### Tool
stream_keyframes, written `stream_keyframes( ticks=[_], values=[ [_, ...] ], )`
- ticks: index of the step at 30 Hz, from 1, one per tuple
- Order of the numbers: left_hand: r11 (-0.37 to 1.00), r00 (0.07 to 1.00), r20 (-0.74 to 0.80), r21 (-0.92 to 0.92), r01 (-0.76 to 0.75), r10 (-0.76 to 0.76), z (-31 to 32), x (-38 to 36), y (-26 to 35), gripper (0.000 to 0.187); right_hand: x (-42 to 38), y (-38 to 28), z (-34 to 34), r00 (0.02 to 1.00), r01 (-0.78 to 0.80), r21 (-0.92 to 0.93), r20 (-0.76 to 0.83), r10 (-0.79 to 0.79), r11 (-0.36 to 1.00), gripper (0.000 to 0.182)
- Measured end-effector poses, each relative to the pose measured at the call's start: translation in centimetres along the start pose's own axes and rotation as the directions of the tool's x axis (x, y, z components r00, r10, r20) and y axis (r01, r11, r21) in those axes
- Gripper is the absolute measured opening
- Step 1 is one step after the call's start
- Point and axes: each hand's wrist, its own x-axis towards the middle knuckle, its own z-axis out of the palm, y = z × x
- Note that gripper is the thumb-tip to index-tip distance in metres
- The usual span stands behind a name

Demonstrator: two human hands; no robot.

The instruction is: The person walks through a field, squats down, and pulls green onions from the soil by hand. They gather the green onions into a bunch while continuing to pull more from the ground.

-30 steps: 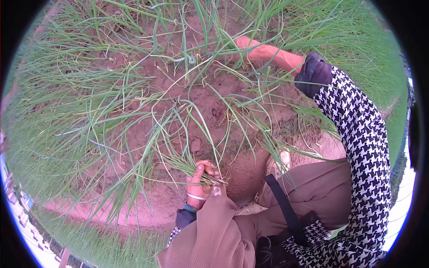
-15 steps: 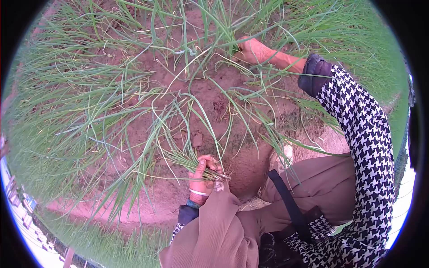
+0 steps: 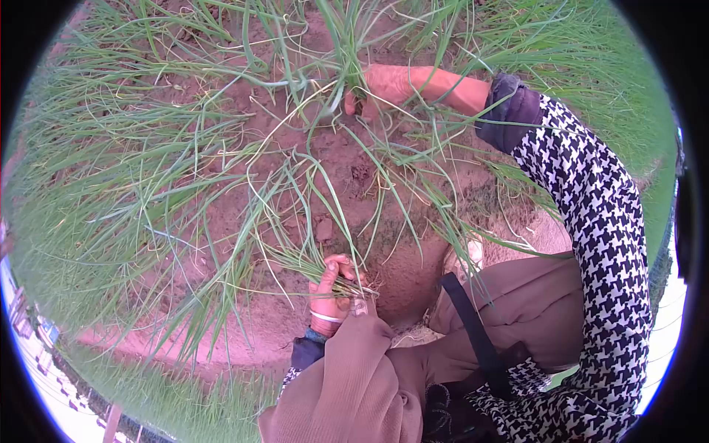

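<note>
Two bare hands are working among thin green seedlings (image 3: 221, 177) growing from reddish-brown soil (image 3: 340, 159). Lower left of centre, the left hand (image 3: 334, 289) is closing tight around a bundle of pulled seedlings (image 3: 295, 260), their leaves fanning out leftward over the ground. Farther right and up, the right hand (image 3: 384, 83) is reaching into a standing clump (image 3: 354, 37), fingers curling narrow around its base. Dense green growth is ringing the bare patch on every side.
</note>
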Motion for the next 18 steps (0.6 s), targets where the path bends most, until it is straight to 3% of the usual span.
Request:
stream_keyframes(
  ticks=[2, 3, 6, 7, 10, 11, 14, 15, 18],
  values=[
    [1.0, 1.0, 0.021, 0.018, -0.017, 0.017, 1.0, 0.8, 0.0, 0.023, -1.0, -0.5, -0.3, 0.997, -0.027, -0.044, -0.075, 0.024, 0.999, 0.027],
    [1.0, 0.999, 0.028, 0.014, -0.022, 0.022, 1.6, 1.1, -0.1, 0.023, -0.4, 0.7, -0.4, 0.992, 0.077, -0.201, -0.082, -0.095, 0.977, 0.023],
    [0.999, 0.998, 0.057, 0.038, -0.022, 0.019, 2.1, 2.1, -0.7, 0.023, -0.3, 4.3, -0.2, 0.945, 0.095, -0.289, -0.274, -0.178, 0.953, 0.028],
    [0.998, 0.998, 0.068, 0.052, -0.019, 0.015, 2.0, 2.4, -0.8, 0.022, -1.5, 5.0, -0.5, 0.916, 0.202, -0.009, -0.353, -0.192, 0.979, 0.028],
    [0.998, 0.996, 0.093, 0.059, -0.012, 0.006, 1.9, 3.1, -0.3, 0.022, -2.5, 3.6, -2.9, 0.872, 0.134, -0.106, -0.46, -0.168, 0.985, 0.031],
    [0.999, 0.996, 0.086, 0.049, -0.007, 0.003, 1.5, 2.6, -0.3, 0.022, -1.4, 3.1, -2.1, 0.823, 0.125, -0.248, -0.514, -0.24, 0.961, 0.034],
    [1.0, 0.998, 0.053, -0.011, 0.023, -0.022, -0.6, 0.6, -0.5, 0.022, 0.0, 0.6, 2.0, 0.885, 0.147, -0.195, -0.411, -0.217, 0.97, 0.029],
    [1.0, 0.999, 0.044, 0.0, 0.014, -0.014, -1.4, 0.0, -0.3, 0.022, 0.1, -1.1, 3.0, 0.917, 0.064, -0.064, -0.39, -0.083, 0.996, 0.028],
    [1.0, 0.999, 0.043, -0.013, 0.002, -0.002, -3.6, -1.4, 0.5, 0.022, 1.7, -2.4, 5.7, 0.92, -0.005, -0.372, -0.366, -0.141, 0.928, 0.026]
  ],
)
